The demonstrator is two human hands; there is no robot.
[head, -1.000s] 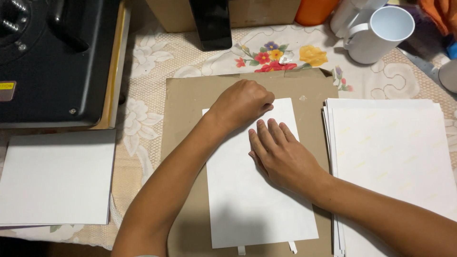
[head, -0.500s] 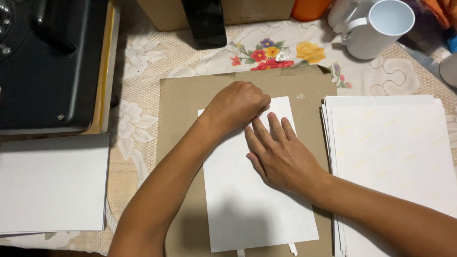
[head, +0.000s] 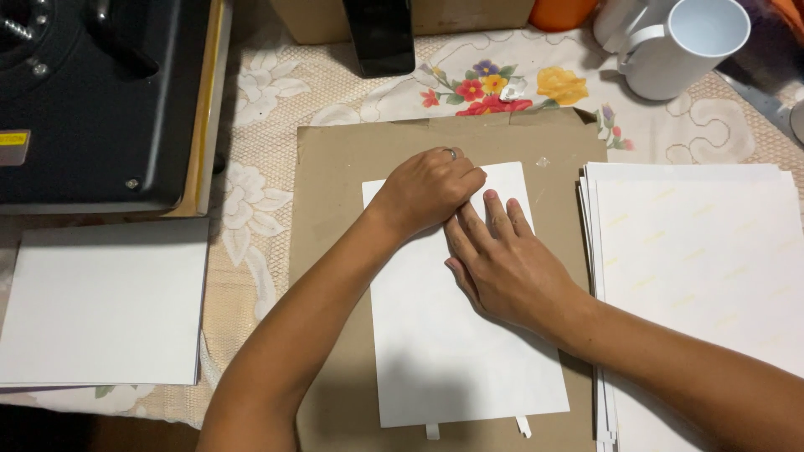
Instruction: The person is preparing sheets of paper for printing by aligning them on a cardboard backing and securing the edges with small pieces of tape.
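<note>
Small yellow label (head: 12, 139) on black machine (head: 92, 100), left edge; dark blank screen (head: 381, 33) top centre.

A white sheet (head: 456, 351) is being shown on brown cardboard (head: 335, 184); the tablecloth (head: 276, 92) is being patterned with multicoloured flowers.
</note>
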